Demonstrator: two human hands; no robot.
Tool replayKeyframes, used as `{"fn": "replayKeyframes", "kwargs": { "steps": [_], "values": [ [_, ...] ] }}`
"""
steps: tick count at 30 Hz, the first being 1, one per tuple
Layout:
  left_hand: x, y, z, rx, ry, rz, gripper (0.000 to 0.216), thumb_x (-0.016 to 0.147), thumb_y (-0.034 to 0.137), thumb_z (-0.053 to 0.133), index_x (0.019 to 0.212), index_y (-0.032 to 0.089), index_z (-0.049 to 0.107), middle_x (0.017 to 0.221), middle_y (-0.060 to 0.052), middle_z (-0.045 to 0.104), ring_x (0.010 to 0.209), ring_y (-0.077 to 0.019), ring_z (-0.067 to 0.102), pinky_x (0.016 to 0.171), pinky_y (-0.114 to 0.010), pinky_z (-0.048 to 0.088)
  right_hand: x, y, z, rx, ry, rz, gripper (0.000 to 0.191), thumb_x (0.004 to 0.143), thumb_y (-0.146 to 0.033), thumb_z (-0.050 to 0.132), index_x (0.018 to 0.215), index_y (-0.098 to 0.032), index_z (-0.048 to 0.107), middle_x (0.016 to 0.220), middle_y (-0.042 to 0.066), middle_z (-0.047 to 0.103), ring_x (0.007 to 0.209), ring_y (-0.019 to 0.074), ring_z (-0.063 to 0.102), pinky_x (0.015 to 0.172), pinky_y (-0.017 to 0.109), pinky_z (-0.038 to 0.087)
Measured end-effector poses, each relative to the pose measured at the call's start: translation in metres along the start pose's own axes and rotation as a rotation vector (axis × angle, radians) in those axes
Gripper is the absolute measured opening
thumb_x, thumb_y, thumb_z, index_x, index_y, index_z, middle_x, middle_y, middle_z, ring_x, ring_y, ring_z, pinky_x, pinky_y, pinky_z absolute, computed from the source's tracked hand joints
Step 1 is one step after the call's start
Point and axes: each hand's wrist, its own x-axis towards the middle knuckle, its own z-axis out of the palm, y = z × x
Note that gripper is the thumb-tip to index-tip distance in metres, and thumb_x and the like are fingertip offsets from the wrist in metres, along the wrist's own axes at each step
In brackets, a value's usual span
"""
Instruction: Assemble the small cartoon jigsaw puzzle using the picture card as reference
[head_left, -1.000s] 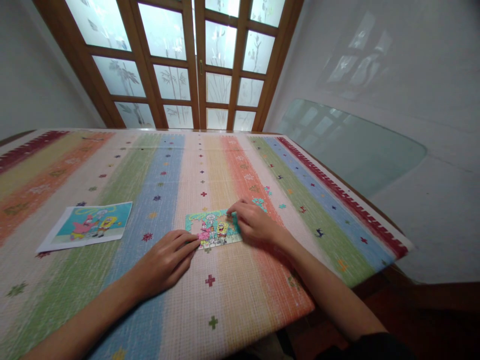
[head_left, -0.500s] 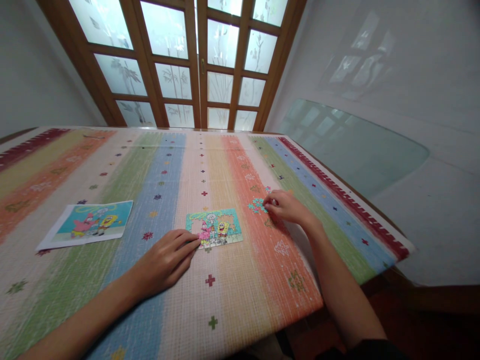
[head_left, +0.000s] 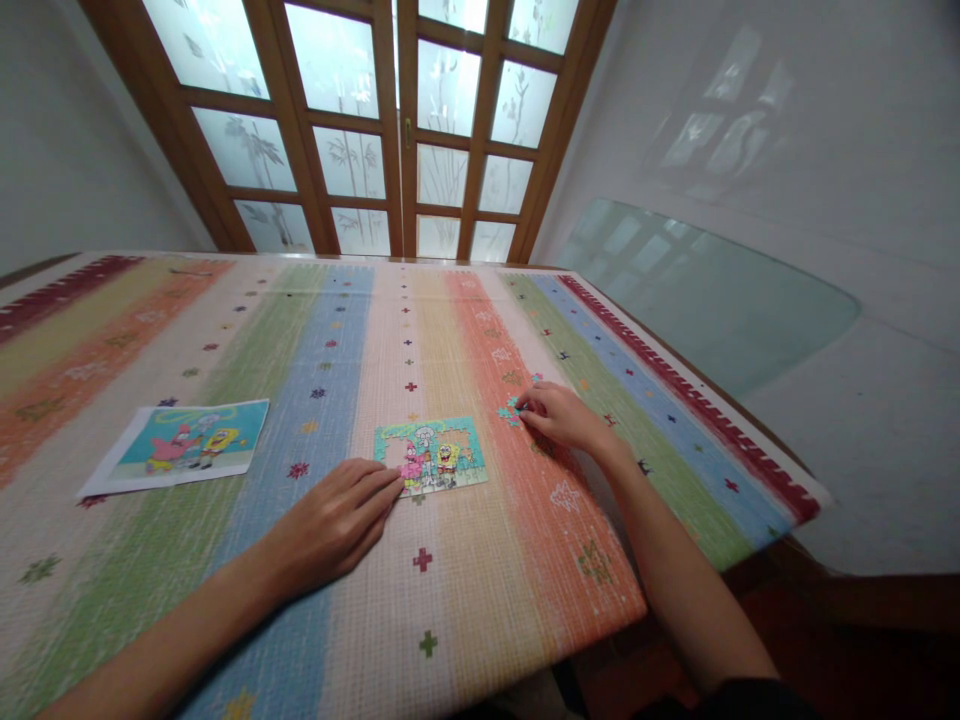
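Note:
A partly assembled jigsaw puzzle (head_left: 448, 462) with cartoon figures lies flat on the tablecloth, with gaps in its left and right upper parts. My left hand (head_left: 351, 512) rests flat, fingers stretched, its fingertips touching the puzzle's lower left edge. Right of the puzzle is a small pile of loose turquoise puzzle pieces (head_left: 508, 413). Over this pile, my right hand (head_left: 559, 415) has thumb and fingers pinched together on a puzzle piece, mostly hidden by the fingers. A printed reference picture (head_left: 196, 440) of the same figures lies on the left.
A striped tablecloth (head_left: 480, 580) covers the table, whose near right edge is beside my right forearm. Behind the far edge are wooden doors (head_left: 401, 150) with frosted panes. A pale wall (head_left: 750, 130) with a glass panel (head_left: 720, 290) stands to the right.
My right hand has shifted slightly left, further over the loose pieces. My left hand stays at the puzzle's edge. The view has moved very slightly.

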Motion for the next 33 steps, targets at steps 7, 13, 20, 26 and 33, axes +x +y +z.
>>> {"fn": "replayKeyframes", "kwargs": {
  "steps": [7, 13, 20, 26, 33],
  "values": [
    [0.0031, 0.001, -0.0024, 0.005, -0.003, 0.007, 0.03, 0.102, 0.011, 0.046, 0.125, 0.011, 0.065, 0.109, -0.014, 0.073, 0.102, -0.0276, 0.066, 0.089, -0.046, 0.06, 0.0, 0.0008, 0.0006, 0.017, 0.01, 0.0, 0.01, 0.089, -0.014, 0.064, 0.092, -0.018, 0.072, 0.083, 0.006, 0.066, 0.079, 0.0198, 0.061, 0.073, 0.029, 0.045],
    [0.0002, -0.0005, -0.0011, -0.018, -0.019, -0.018, 0.029, 0.102, 0.012, 0.046, 0.123, 0.009, 0.066, 0.112, -0.015, 0.073, 0.103, -0.0277, 0.065, 0.089, -0.045, 0.061, -0.001, 0.0019, 0.0016, 0.027, 0.019, -0.004, 0.012, 0.09, -0.017, 0.066, 0.098, -0.02, 0.075, 0.085, 0.006, 0.066, 0.078, 0.0197, 0.061, 0.075, 0.03, 0.047],
    [-0.0036, -0.0021, 0.0019, -0.091, -0.007, -0.079, 0.03, 0.102, 0.013, 0.048, 0.126, 0.013, 0.066, 0.115, -0.013, 0.073, 0.107, -0.0263, 0.066, 0.092, -0.044, 0.06, -0.0004, 0.0005, 0.0025, 0.043, 0.021, 0.011, 0.01, 0.088, -0.013, 0.067, 0.092, -0.019, 0.073, 0.086, 0.006, 0.065, 0.076, 0.0186, 0.061, 0.072, 0.03, 0.048],
    [-0.0036, -0.0018, 0.0017, -0.147, 0.004, -0.114, 0.032, 0.102, 0.013, 0.049, 0.129, 0.017, 0.066, 0.116, -0.011, 0.073, 0.108, -0.0247, 0.066, 0.095, -0.044, 0.06, -0.0003, 0.0018, 0.0046, 0.051, 0.037, 0.004, 0.008, 0.087, -0.013, 0.065, 0.088, -0.019, 0.07, 0.086, 0.006, 0.064, 0.085, 0.0208, 0.063, 0.08, 0.031, 0.049],
    [-0.0035, -0.0019, 0.0036, -0.219, 0.006, -0.161, 0.031, 0.102, 0.012, 0.05, 0.128, 0.017, 0.065, 0.117, -0.011, 0.072, 0.112, -0.0251, 0.063, 0.097, -0.046, 0.058, 0.0008, 0.0034, 0.0066, 0.071, 0.063, -0.011, 0.009, 0.082, -0.013, 0.062, 0.084, -0.021, 0.061, 0.082, 0.005, 0.062, 0.084, 0.0212, 0.06, 0.077, 0.031, 0.047]
  ]
}}
